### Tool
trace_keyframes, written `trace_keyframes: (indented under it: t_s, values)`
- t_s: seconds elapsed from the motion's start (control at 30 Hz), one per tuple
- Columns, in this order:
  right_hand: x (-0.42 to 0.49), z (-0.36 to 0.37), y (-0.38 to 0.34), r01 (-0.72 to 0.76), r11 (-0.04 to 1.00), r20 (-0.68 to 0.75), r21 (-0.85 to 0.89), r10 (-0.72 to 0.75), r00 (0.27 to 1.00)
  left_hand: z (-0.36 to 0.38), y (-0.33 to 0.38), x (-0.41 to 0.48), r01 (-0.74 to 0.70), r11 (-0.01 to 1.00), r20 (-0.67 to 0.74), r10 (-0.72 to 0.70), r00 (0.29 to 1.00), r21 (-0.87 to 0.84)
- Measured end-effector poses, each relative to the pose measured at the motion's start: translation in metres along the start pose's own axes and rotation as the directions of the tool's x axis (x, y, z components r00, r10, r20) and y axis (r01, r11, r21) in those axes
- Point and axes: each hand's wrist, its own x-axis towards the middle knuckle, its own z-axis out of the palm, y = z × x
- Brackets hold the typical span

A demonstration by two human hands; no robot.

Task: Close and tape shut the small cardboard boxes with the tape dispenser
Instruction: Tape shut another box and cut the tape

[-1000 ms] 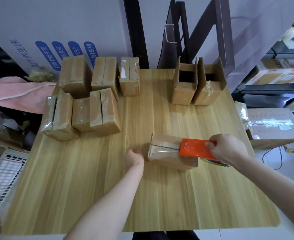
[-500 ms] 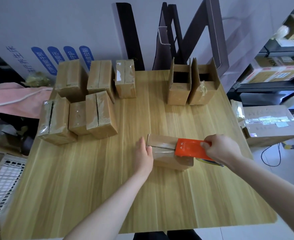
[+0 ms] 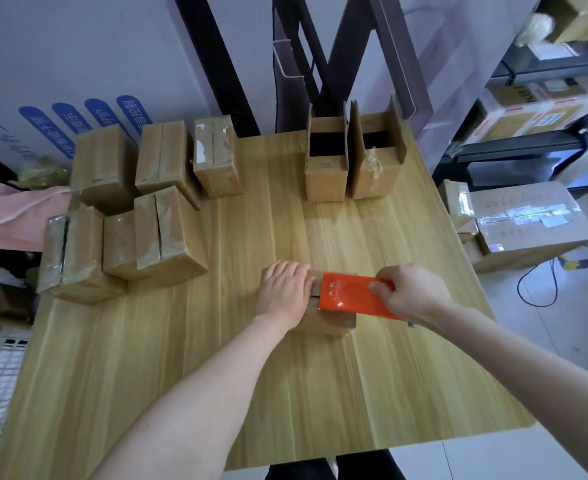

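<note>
Wooden table (image 3: 251, 375), seen from above, with a grey wall behind. Toward the near side, one small cardboard box (image 3: 327, 323) is held down by the left hand (image 3: 284, 292), its grip spread and fingers laid flat on top, probably so the flaps are kept shut and the box steadied. An orange tape dispenser (image 3: 348, 296) is laid on the box top, clasped in the curled grip of the right hand (image 3: 414, 292). Taped boxes (image 3: 168, 237) are grouped at far left; two open boxes (image 3: 325, 157) are stood at the back.
</note>
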Motion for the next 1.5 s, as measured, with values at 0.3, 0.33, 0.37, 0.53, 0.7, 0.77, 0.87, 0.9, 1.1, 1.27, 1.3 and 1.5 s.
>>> trace_keyframes:
  t_s: [0.3, 0.33, 0.37, 0.53, 0.7, 0.77, 0.87, 0.9, 1.1, 1.27, 1.3, 1.5]
  values:
    - [-0.010, -0.011, 0.093, 0.059, 0.979, 0.022, 0.193, -0.065, 0.998, -0.002, 0.002, 0.001, 0.020, 0.999, 0.006, -0.019, 1.000, -0.027]
    - [-0.014, -0.014, 0.106, 0.045, 0.976, 0.023, 0.213, -0.051, 0.998, -0.002, 0.002, 0.001, 0.021, 0.999, 0.010, -0.021, 1.000, -0.026]
    - [-0.016, -0.015, 0.114, 0.039, 0.978, 0.022, 0.204, -0.045, 0.999, -0.001, 0.002, 0.001, 0.023, 0.999, 0.010, -0.023, 1.000, -0.024]
    - [-0.001, -0.008, 0.099, 0.062, 0.996, 0.058, -0.061, -0.058, 0.997, 0.000, 0.002, 0.001, 0.026, 1.000, -0.007, -0.026, 1.000, -0.015]
    - [0.014, -0.011, 0.052, 0.110, 0.963, 0.059, -0.246, -0.099, 0.993, 0.001, 0.003, 0.001, 0.028, 1.000, -0.015, -0.028, 0.999, -0.011]
    - [0.013, -0.012, 0.033, 0.079, 0.960, 0.036, -0.270, -0.072, 0.997, 0.002, 0.003, 0.001, 0.034, 0.999, -0.010, -0.034, 0.999, -0.003]
    - [0.005, -0.012, 0.007, 0.015, 0.961, 0.000, -0.277, -0.015, 1.000, 0.004, 0.004, 0.001, 0.042, 0.999, 0.000, -0.042, 0.999, 0.003]
    - [0.003, -0.012, 0.000, -0.002, 0.962, -0.007, -0.275, 0.000, 1.000, 0.004, 0.004, 0.001, 0.043, 0.999, 0.001, -0.043, 0.999, 0.003]
    - [-0.014, 0.012, -0.020, 0.088, 0.926, 0.035, -0.367, -0.081, 0.996, 0.000, 0.006, 0.001, 0.058, 0.998, 0.025, -0.059, 0.998, 0.019]
    - [-0.023, 0.028, 0.002, -0.053, 0.966, -0.068, -0.253, 0.037, 0.997, -0.008, 0.004, 0.001, 0.067, 0.995, 0.131, -0.056, 0.990, -0.078]
    - [-0.024, 0.026, 0.009, -0.096, 0.966, -0.110, -0.242, 0.071, 0.991, -0.009, 0.004, -0.001, 0.076, 0.993, 0.147, -0.062, 0.987, -0.091]
    - [-0.029, 0.001, 0.037, -0.106, 0.936, -0.254, 0.335, 0.198, 0.947, -0.014, -0.001, -0.036, 0.537, 0.819, 0.149, -0.516, 0.844, -0.205]
